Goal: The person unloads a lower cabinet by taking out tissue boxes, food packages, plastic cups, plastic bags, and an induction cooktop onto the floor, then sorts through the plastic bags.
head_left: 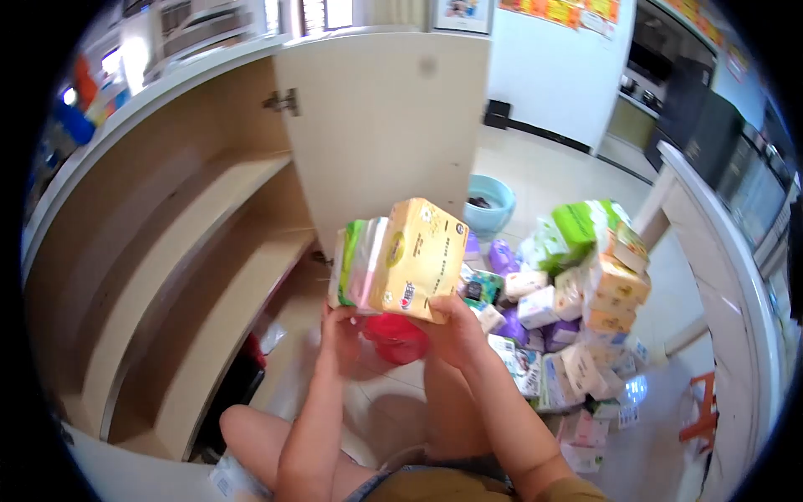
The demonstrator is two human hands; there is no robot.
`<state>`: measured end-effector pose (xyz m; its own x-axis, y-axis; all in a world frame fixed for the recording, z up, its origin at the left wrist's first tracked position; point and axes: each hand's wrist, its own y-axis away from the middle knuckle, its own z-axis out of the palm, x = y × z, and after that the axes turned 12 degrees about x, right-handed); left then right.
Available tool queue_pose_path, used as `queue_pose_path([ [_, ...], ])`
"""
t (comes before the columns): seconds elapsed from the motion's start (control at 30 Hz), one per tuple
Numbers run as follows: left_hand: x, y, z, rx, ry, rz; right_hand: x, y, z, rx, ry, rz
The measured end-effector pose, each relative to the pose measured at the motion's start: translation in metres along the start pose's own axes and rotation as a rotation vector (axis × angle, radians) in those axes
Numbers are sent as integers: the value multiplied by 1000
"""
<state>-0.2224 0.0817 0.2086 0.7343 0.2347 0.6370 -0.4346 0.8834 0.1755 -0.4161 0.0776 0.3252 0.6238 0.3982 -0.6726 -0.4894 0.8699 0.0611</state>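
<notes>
- Pale floor tiles (365, 410) show between the person's bent legs, close to the camera.
- Just above them, the left hand (340, 336) grips the green, white and pink packs (360, 259) from below, its fingers curled at their lower edge.
- Beside it, the right hand (456, 333) has its fingers closed on the bottom corner of the yellow pack (422, 255); all these packs are held up together, side by side and tilted.
- Below the packs, partly hidden, is a red object (393, 339).
- To the left stands an open cabinet with wooden shelves (180, 238).
- On the floor to the right lies a loose pile of packs (535, 308), mostly white, purple and yellow.
- Behind the held packs, the cabinet door (381, 117) hangs open, a light-blue basin (512, 201) just beyond it.
- Farthest off, a white wall (552, 71) carries orange sheets (560, 10), next to a doorway.
</notes>
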Motion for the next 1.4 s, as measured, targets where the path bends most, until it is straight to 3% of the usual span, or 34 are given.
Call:
queue_pose_path([
  [0.07, 4, 9, 39, 7, -86, 64, -9, 3, -20, 62, -25, -66],
  [0.13, -6, 5, 63, -31, -104, 30, -29, 13, -27, -24, -44, -83],
  [0.27, -29, 19, 123, -3, -155, -100, -56, 35, -57, 72, -46, -218],
  [0.5, -118, 17, 167, -146, -236, -332, -100, 95, -109, 224, -33, -333],
  [0.67, -210, 28, 132, -36, -131, -628, -96, 123, -151, 336, -25, -305],
  [0.73, -212, 57, 132, 150, -207, -681, -92, 128, -157, 481, 101, -221],
  [0.83, -221, 63, 121, 142, -395, -615, -89, 133, -162, 606, 132, -159],
  [0.9, -231, 53, 108, 65, -592, -768, -88, 131, -173, 643, 120, -115],
  [1.1, -248, 62, 102, 85, -751, -823, -92, 124, -190, 782, 226, -13],
  [1.17, -249, 61, 101, 70, -792, -837, -92, 122, -195, 926, 225, 21],
  [1.33, -270, 48, 85, 35, -1000, -967, -81, 113, -223, 970, 392, 47],
  [1.37, -290, 41, 71, 38, -999, -969, -78, 112, -225, 998, 450, 56],
  [1.4, -318, 34, 54, 135, -1123, -806, -78, 111, -224, 996, 452, 59],
])
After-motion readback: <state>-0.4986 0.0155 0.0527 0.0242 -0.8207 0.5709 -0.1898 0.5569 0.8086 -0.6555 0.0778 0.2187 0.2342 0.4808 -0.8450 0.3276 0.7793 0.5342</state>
